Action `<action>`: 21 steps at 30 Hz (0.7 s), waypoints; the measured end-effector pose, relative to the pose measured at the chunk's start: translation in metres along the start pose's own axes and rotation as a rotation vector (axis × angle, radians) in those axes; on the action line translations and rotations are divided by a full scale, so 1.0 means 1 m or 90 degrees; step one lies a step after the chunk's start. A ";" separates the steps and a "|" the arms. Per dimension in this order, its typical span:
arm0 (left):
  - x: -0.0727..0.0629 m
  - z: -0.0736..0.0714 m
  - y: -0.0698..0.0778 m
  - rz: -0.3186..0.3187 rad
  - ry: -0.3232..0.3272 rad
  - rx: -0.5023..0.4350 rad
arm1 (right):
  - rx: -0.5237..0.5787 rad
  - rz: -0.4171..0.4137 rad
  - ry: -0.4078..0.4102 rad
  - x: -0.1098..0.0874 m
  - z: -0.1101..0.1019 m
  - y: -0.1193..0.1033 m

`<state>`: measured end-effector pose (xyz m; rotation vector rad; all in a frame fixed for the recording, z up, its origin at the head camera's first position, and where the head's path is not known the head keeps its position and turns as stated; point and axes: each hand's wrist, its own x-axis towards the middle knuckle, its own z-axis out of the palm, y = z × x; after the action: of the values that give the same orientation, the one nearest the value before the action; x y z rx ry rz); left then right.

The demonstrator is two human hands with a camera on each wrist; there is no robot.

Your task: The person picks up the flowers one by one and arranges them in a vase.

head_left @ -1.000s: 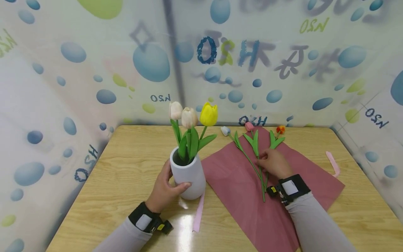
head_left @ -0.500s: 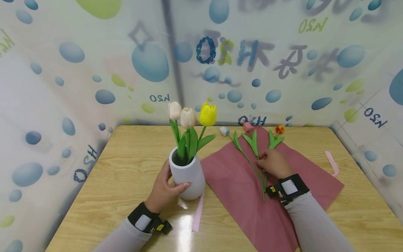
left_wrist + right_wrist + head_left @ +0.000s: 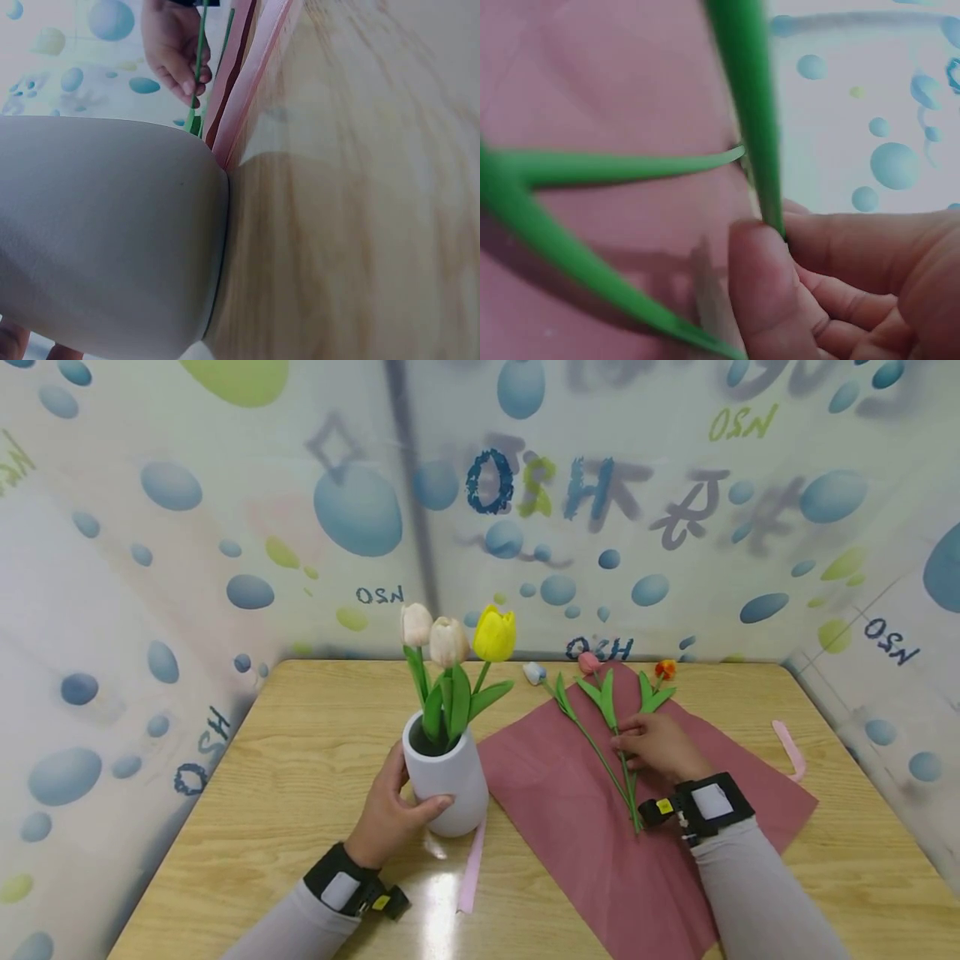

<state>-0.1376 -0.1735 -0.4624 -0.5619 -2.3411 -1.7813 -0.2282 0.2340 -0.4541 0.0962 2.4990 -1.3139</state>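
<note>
My left hand [image 3: 397, 806] grips the side of a white vase [image 3: 453, 785], which stands on the table. Two pale tulips [image 3: 448, 642] and a yellow tulip [image 3: 495, 633] rise from the vase's mouth. Over a dusty-rose sheet of wrapping paper [image 3: 555, 777], my right hand [image 3: 660, 747] pinches the green stem [image 3: 759, 135] of a pink tulip [image 3: 588, 662] between thumb and finger. The left wrist view shows that stem [image 3: 200, 52] raised off the paper. A light-blue tulip [image 3: 535, 673] lies to its left and an orange-red tulip [image 3: 664, 670] to its right.
One pink ribbon [image 3: 472, 868] runs out from beneath the vase toward the front. Another short ribbon [image 3: 789, 750] lies at the right of the wooden table [image 3: 315, 718]. A patterned curtain [image 3: 300, 510] stands behind the table's back edge.
My right wrist has shifted slightly right, and the lower end of the pink tulip's stem has swung right and a little upward in the view. My left hand and the vase have stayed put.
</note>
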 end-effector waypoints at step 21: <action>0.000 0.000 0.003 -0.005 0.003 0.019 | 0.552 -0.105 -0.124 -0.015 -0.019 -0.012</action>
<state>-0.1362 -0.1729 -0.4597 -0.5445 -2.3648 -1.7463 -0.2208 0.2436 -0.4300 -0.0480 1.6486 -2.2543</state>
